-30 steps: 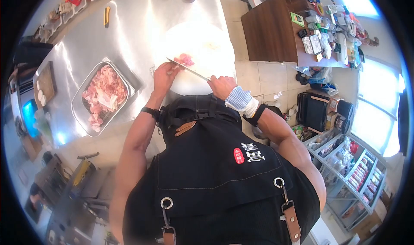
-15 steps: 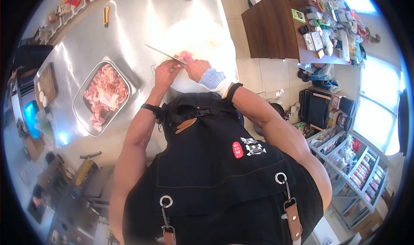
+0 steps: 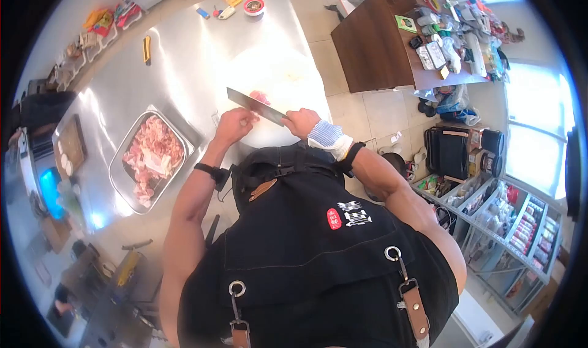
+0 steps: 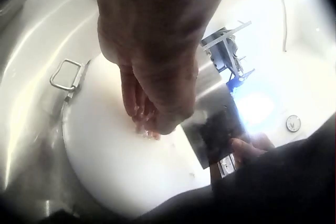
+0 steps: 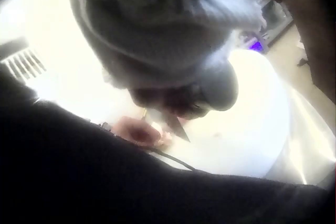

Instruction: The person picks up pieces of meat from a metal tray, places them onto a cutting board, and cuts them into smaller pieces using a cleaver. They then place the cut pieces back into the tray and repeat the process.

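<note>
The meat lies on the white board and is judged light, soft and slippery; a firm pinch at its edge, clear of the blade, is advised. A scrap of it is pinched between left-hand fingertips and thumb. The knife, presumably stiff, is gripped at the handle by the right hand. Direct reach is obstructed by the blade. A filled tray and a cutter are positioned leftward.

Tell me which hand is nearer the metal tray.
Left: the left hand is right of the metal tray; the right hand, gripping the knife, is farther right.
</note>
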The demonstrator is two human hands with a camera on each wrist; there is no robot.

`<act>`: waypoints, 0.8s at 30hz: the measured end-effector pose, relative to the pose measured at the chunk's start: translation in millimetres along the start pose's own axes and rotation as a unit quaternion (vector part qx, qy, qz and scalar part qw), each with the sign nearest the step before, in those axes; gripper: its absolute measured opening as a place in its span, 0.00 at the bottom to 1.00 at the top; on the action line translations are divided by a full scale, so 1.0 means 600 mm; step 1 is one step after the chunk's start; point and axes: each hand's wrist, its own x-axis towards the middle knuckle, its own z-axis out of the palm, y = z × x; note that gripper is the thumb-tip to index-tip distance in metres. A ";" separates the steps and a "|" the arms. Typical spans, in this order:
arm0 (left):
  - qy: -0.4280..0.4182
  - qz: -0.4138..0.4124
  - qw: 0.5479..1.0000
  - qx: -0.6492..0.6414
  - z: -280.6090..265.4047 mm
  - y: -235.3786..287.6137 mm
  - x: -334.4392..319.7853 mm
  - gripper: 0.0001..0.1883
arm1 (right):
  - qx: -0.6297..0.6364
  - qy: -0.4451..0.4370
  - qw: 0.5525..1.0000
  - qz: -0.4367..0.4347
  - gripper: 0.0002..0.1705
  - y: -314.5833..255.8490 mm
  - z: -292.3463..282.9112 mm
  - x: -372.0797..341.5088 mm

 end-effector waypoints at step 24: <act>0.135 -0.145 0.979 0.042 0.050 0.023 0.070 0.26 | 0.032 0.078 0.991 0.106 0.23 0.042 -0.014 -0.113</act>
